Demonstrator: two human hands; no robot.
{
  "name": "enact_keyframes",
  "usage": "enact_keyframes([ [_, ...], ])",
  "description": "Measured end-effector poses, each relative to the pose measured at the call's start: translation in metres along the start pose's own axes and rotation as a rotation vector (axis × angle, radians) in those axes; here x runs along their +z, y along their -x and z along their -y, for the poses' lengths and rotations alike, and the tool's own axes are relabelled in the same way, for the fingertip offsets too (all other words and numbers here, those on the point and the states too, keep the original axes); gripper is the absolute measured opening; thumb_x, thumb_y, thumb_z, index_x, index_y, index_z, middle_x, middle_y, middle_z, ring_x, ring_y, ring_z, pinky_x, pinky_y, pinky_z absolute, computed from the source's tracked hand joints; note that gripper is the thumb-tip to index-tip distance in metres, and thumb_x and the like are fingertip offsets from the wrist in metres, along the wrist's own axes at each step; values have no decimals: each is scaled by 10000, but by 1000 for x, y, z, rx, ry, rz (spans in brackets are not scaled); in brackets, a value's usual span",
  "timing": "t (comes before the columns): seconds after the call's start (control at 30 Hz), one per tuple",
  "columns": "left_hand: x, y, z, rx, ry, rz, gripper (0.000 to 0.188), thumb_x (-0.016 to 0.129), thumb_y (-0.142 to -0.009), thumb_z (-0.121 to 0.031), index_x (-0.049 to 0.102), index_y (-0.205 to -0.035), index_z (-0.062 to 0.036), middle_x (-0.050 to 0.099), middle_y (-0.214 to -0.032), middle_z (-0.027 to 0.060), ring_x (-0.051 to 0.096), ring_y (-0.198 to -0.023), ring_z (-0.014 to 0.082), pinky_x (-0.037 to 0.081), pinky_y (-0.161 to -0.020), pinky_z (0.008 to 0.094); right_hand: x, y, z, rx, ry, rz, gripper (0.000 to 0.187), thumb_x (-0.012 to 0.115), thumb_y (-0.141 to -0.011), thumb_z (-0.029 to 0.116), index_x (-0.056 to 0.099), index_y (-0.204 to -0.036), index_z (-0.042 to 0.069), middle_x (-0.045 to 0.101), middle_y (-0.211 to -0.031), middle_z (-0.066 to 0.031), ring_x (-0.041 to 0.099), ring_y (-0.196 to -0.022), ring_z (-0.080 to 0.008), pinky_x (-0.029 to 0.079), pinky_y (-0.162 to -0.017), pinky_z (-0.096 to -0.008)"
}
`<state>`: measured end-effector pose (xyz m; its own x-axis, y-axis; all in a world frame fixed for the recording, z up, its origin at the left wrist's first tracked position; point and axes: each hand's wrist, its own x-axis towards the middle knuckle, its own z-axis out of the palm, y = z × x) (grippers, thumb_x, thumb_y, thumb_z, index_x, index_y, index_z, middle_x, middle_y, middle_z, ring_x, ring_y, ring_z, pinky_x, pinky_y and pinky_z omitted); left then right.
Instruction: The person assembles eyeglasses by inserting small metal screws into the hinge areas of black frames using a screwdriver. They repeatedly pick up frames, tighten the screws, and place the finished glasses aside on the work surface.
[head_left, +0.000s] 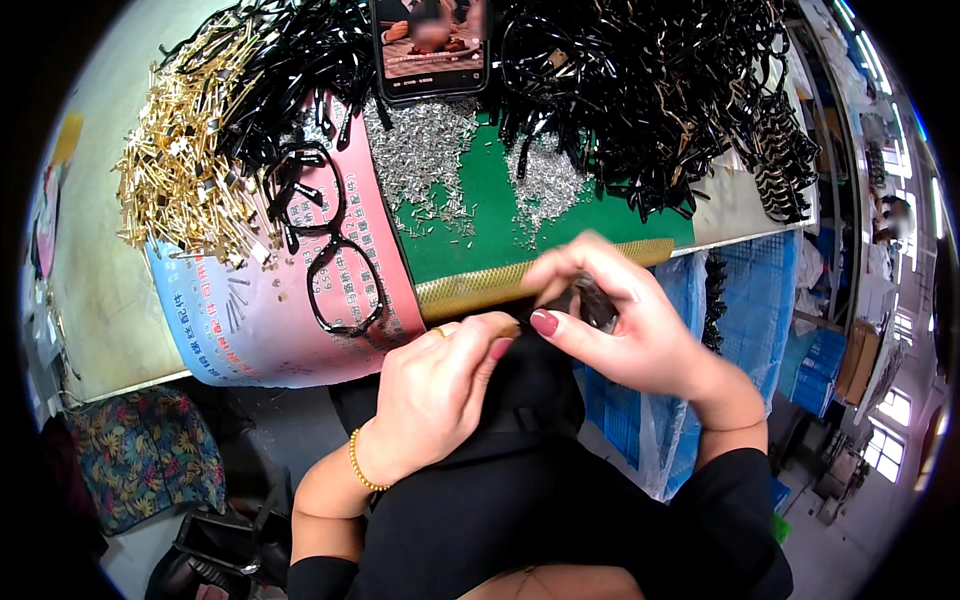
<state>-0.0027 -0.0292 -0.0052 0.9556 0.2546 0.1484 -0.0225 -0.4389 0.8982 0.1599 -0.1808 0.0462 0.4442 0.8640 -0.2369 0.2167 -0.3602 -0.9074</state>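
Note:
My left hand [430, 385] is closed in a pinch over my lap, just off the table's front edge; whatever it grips is too small or hidden to name. To its right, my right hand [630, 325] curls its fingers around a dark, rounded object [592, 302], blurred so its kind does not show. Nearest on the table lies a black eyeglass frame [316, 272], resting on a pink and blue printed sheet [250, 340]. Two heaps of small silver screw-like pieces [425, 165] lie on a green mat [480, 205] behind my hands.
Black glossy eyeglass temples [650, 90] pile up along the back. Thin gold-coloured metal parts [190, 150] are heaped at the left. A phone [432, 50] stands at the back middle. A gold textured strip [480, 291] borders the mat's front. Blue crates [755, 300] stand at the right.

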Motion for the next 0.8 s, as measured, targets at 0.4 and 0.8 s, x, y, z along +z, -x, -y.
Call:
enact_keyframes([
  [0.4, 0, 2, 8, -360, 428, -202, 156, 395, -1115, -138, 466, -1178, -15, 562, -1426, 229, 592, -670, 64, 506, -530, 184, -2, -28, 6, -165, 917, 111, 515, 628, -902, 89, 576, -1403, 200, 540, -953, -163, 682, -708, -294, 554, -537, -384],
  [0.8, -6, 0, 5, -351, 527, -309, 168, 437, -1095, -90, 481, -1186, 45, 625, -1350, 211, 627, -649, 81, 542, -563, 217, 1, -36, 7, -191, 911, 115, 490, 626, -887, 75, 596, -1362, 193, 532, -931, -172, 686, -692, -299, 549, -539, -390],
])
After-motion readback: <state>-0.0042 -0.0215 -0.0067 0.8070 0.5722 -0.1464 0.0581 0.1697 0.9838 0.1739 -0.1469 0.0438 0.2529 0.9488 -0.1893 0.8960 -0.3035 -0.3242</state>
